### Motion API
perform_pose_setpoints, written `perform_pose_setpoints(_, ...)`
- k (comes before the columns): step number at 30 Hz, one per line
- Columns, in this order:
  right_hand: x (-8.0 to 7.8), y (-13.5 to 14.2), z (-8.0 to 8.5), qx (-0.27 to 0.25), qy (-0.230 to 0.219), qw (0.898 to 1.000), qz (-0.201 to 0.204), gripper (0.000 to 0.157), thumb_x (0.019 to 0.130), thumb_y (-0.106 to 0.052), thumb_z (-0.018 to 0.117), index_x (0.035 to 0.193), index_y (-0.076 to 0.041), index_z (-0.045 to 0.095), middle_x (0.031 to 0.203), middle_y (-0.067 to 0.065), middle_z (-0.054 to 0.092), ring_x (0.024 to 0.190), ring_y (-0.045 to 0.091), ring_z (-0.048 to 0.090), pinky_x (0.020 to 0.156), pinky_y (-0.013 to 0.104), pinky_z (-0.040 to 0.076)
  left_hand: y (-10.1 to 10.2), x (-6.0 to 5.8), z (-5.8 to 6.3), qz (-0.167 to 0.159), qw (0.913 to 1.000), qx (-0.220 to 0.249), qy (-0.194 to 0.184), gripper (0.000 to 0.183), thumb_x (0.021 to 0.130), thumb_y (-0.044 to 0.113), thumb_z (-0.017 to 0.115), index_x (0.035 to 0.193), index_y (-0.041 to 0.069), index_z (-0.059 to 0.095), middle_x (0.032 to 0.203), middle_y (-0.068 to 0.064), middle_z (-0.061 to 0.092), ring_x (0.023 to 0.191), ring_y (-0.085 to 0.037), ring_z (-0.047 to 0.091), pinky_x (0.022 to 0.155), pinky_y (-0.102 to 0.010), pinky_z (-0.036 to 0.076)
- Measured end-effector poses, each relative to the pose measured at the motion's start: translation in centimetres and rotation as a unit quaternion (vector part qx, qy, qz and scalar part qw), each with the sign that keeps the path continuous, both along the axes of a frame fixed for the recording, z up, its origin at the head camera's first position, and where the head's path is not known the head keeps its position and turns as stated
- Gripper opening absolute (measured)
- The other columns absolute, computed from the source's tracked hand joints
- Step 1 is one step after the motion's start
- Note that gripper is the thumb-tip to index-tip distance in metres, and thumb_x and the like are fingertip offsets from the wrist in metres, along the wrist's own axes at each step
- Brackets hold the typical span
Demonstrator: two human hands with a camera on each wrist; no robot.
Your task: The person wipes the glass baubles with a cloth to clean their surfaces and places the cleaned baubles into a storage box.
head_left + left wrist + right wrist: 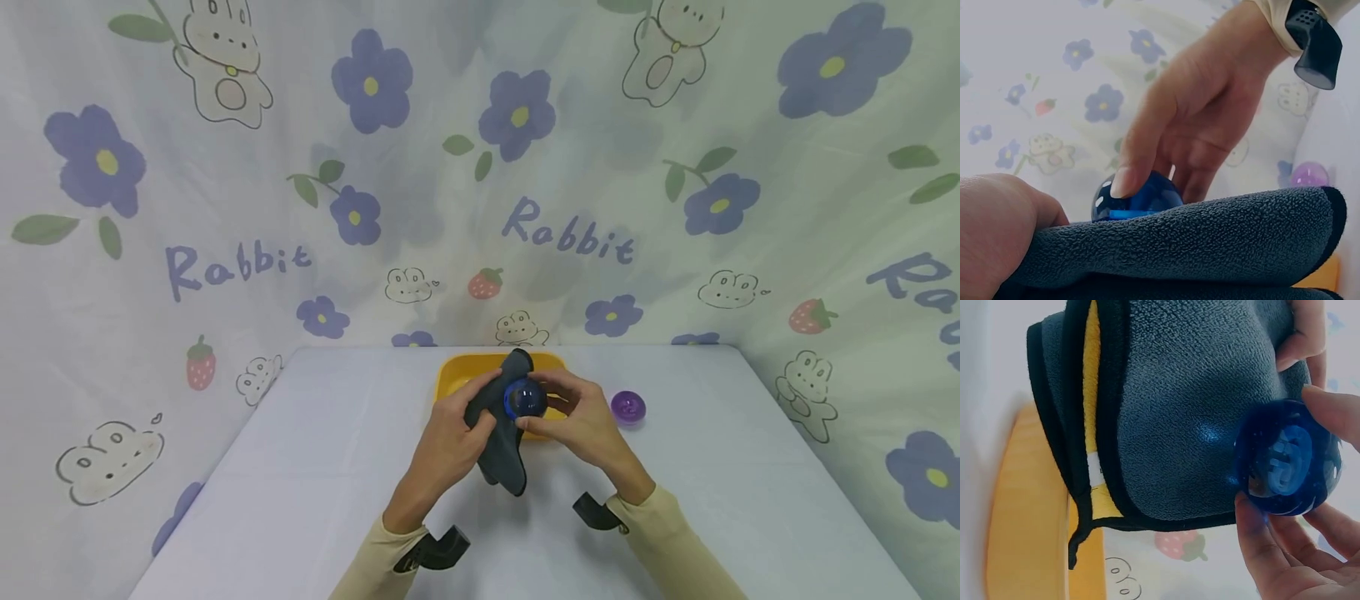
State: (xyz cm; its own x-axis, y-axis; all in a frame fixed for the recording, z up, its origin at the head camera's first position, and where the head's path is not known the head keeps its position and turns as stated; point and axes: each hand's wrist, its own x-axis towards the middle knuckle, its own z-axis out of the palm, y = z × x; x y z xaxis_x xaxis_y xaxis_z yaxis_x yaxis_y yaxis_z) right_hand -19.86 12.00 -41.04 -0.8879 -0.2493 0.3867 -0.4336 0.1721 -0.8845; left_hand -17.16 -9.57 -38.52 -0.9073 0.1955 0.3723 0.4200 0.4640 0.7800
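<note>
My left hand [453,429] grips a folded dark grey towel [501,450] with black edging, held up over the table. A yellow inner face of the towel shows between its folds in the right wrist view. Against the towel's side sits a glossy, see-through blue ball [1288,459], with a paler blue shape visible inside it. The thumb and fingers of my right hand [581,417] pinch this ball around its edge. In the left wrist view, the lower part of the blue ball [1138,197] is hidden behind the towel.
Behind the towel, a yellow basin [450,372] stands on the white table [337,450], partly covered by the hands. A purple see-through ball [628,407] lies to the right of the basin. A patterned cloth [420,192] hangs along the table's back and sides.
</note>
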Motion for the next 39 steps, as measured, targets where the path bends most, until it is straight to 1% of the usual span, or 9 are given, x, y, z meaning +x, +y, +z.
perform_pose_setpoints(3,0.02,0.02,0.05,0.006,-0.005,1.000,0.002,0.053,0.078,-0.012,0.088,0.127,-0.008,0.069,0.128,0.013,0.069,0.115,0.030,0.070,0.102,0.034,0.055,0.02,-0.01,-0.05,0.000,1.0000,0.000,0.000,0.054,0.093,0.004,0.057,0.145,0.018,0.060,0.142,-0.006,0.066,0.100,-0.020,0.064,0.078,-0.026,0.055)
perform_pose_setpoints(7,0.16,0.02,0.18,0.017,-0.010,1.000,0.004,0.053,0.078,-0.014,0.088,0.127,-0.009,0.069,0.127,0.013,0.070,0.114,0.030,0.071,0.102,0.038,0.056,0.06,-0.01,-0.06,-0.003,1.0000,0.002,0.001,0.054,0.093,0.003,0.057,0.145,0.018,0.060,0.143,-0.005,0.065,0.102,-0.021,0.064,0.081,-0.028,0.056)
perform_pose_setpoints(12,0.45,-0.10,0.41,0.017,-0.013,1.000,0.017,0.052,0.078,-0.015,0.088,0.127,-0.011,0.069,0.126,0.012,0.070,0.113,0.030,0.071,0.101,0.038,0.057,0.07,-0.02,-0.06,-0.007,1.0000,0.005,0.001,0.054,0.093,0.003,0.056,0.145,0.018,0.060,0.143,-0.006,0.065,0.102,-0.021,0.064,0.084,-0.030,0.058)
perform_pose_setpoints(16,0.62,-0.20,0.51,0.003,-0.009,0.999,0.033,0.051,0.079,-0.013,0.088,0.126,-0.011,0.069,0.127,0.012,0.070,0.113,0.030,0.071,0.099,0.035,0.058,0.09,-0.08,-0.17,-0.013,0.9999,0.003,0.000,0.054,0.094,0.004,0.056,0.146,0.018,0.059,0.142,-0.006,0.065,0.103,-0.021,0.065,0.087,-0.034,0.059)
perform_pose_setpoints(20,0.74,-0.34,0.55,-0.023,-0.005,0.998,0.057,0.052,0.079,-0.009,0.087,0.127,-0.008,0.069,0.129,0.015,0.068,0.113,0.029,0.071,0.096,0.033,0.058,0.08,-0.20,-0.42,-0.021,0.9997,-0.010,0.000,0.054,0.095,0.004,0.056,0.146,0.019,0.059,0.142,-0.006,0.065,0.105,-0.020,0.066,0.092,-0.039,0.060)
perform_pose_setpoints(24,0.76,-0.48,0.48,-0.046,0.002,0.996,0.076,0.052,0.080,-0.007,0.086,0.128,-0.005,0.068,0.129,0.018,0.067,0.111,0.023,0.072,0.094,0.032,0.059,0.13,-0.30,-0.52,-0.029,0.9995,-0.011,-0.001,0.053,0.095,0.005,0.056,0.146,0.019,0.059,0.142,-0.006,0.066,0.107,-0.020,0.067,0.095,-0.042,0.059)
perform_pose_setpoints(27,0.71,-0.56,0.40,-0.059,0.007,0.995,0.081,0.051,0.080,-0.004,0.085,0.128,-0.003,0.067,0.130,0.020,0.066,0.109,0.019,0.072,0.093,0.032,0.059,0.18,-0.32,-0.51,-0.032,0.9994,-0.009,-0.007,0.053,0.096,0.006,0.056,0.147,0.019,0.058,0.143,-0.007,0.065,0.107,-0.021,0.067,0.095,-0.043,0.059)
perform_pose_setpoints(33,0.79,-0.66,0.39,-0.081,0.016,0.994,0.069,0.052,0.078,0.001,0.084,0.127,-0.001,0.066,0.131,0.022,0.064,0.111,0.013,0.071,0.091,0.031,0.060,0.25,-0.27,-0.53,-0.033,0.9991,-0.011,-0.023,0.055,0.095,0.007,0.057,0.149,0.018,0.056,0.144,-0.008,0.064,0.108,-0.022,0.068,0.095,-0.042,0.059)
perform_pose_setpoints(39,0.72,-0.64,0.47,-0.081,0.038,0.995,0.044,0.052,0.079,0.001,0.083,0.128,-0.002,0.066,0.131,0.021,0.063,0.116,0.010,0.069,0.091,0.029,0.059,0.20,-0.20,-0.51,-0.035,0.9988,-0.015,-0.031,0.057,0.095,0.008,0.057,0.151,0.016,0.053,0.145,-0.009,0.064,0.105,-0.021,0.067,0.094,-0.040,0.060)
